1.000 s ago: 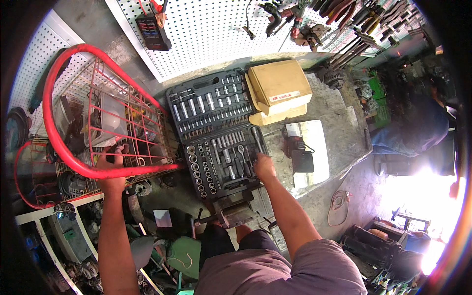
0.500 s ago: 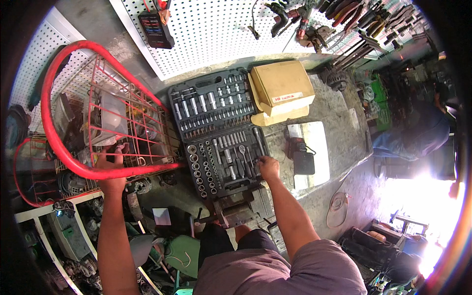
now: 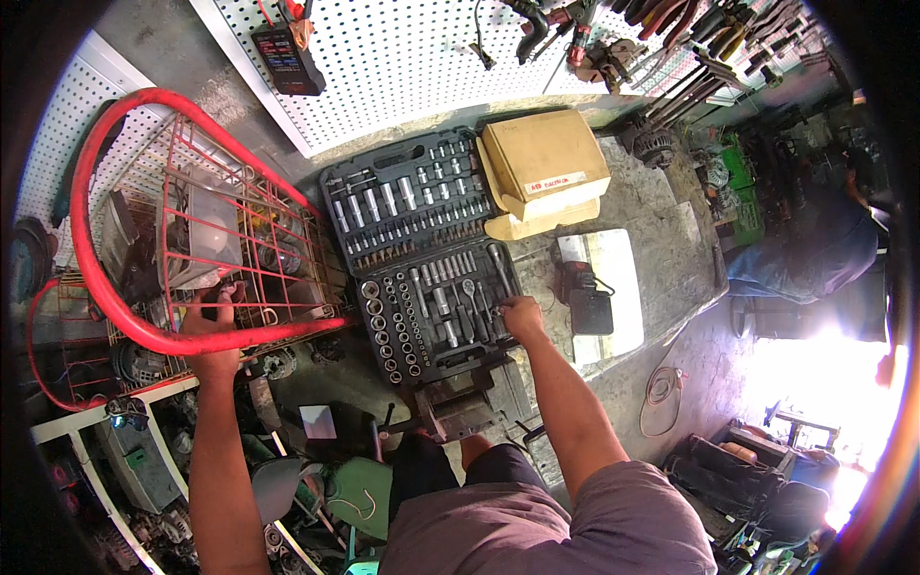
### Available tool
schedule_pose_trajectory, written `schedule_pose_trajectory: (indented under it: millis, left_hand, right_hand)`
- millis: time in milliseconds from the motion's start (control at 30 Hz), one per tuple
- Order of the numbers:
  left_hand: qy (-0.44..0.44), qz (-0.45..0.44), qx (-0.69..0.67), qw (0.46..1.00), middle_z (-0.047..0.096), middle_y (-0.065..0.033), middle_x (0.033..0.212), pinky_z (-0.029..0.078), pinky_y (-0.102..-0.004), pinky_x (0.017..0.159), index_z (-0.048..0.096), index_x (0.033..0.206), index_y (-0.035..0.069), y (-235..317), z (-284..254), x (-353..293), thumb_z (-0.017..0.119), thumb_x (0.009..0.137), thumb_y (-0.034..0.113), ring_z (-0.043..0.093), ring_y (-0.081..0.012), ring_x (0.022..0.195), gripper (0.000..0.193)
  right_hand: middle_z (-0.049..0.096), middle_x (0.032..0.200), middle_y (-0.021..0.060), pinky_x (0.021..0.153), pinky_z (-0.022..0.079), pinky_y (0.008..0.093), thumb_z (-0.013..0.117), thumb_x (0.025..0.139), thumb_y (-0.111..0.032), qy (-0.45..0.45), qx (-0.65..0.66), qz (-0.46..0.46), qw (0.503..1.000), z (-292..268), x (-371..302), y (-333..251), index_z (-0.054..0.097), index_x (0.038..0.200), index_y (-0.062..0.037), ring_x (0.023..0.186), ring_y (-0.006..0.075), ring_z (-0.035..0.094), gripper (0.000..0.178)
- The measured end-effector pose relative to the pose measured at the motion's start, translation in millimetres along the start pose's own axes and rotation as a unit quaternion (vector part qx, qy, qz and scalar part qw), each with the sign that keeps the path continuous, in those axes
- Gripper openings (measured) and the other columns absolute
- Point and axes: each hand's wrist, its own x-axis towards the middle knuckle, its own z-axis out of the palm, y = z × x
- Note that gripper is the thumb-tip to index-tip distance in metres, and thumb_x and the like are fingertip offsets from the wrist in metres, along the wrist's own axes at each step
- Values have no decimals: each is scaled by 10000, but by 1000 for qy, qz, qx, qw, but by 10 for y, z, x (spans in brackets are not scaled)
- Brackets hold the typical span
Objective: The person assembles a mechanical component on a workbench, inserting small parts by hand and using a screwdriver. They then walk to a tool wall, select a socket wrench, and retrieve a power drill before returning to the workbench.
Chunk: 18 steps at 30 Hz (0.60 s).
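Note:
A black socket set case point(image 3: 436, 369) lies unfolded on the workbench, with rows of chrome sockets point(image 3: 380, 331) and a small ratchet point(image 3: 472, 295) in its moulded slots. My right hand point(image 3: 522, 318) rests at the near half's right edge, below a long ratchet handle point(image 3: 500, 266). Its fingers are curled together; what they hold, if anything, is hidden. Over on the left, my left hand point(image 3: 213, 314) reaches in behind the thick red rim point(image 3: 206, 340) of a wire rack point(image 3: 187, 247). Its fingers are bent together near the wires, and I cannot make out what is in them.
Right of the case sit a yellow cardboard box point(image 3: 546, 158) and a dark device point(image 3: 589, 305) on a white sheet point(image 3: 621, 278). A vise point(image 3: 460, 410) juts from the bench's near edge. Tools hang on a pegboard point(image 3: 402, 67). Another person point(image 3: 815, 240) bends at far right.
My view has shifted slightly. The right hand has moved slightly down and left along the case's edge; the left hand stays behind the red rim, its fingers slightly changed.

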Motion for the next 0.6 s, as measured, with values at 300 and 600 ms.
schedule_pose_trajectory:
  millis: [300,600]
  left_hand:
    - [-8,-9,-40,999,834,-204,1120,567,-450,1001,760,1305,-10,104,-14,1,740,1076,362,791,-349,1069,438]
    - [-5,23,-32,999,855,-139,1145,587,-376,998,746,1297,-20,136,-48,-24,723,1103,238,812,-242,1064,324]
  right_hand:
    - [819,1200,220,1032,616,508,816,922,-309,27,-93,48,994,44,4,-99,871,1153,-101,1159,422,781,316]
    - [841,1126,181,977,631,500,909,859,-372,19,-101,53,993,-45,-39,-152,889,1078,-117,1093,387,804,337]
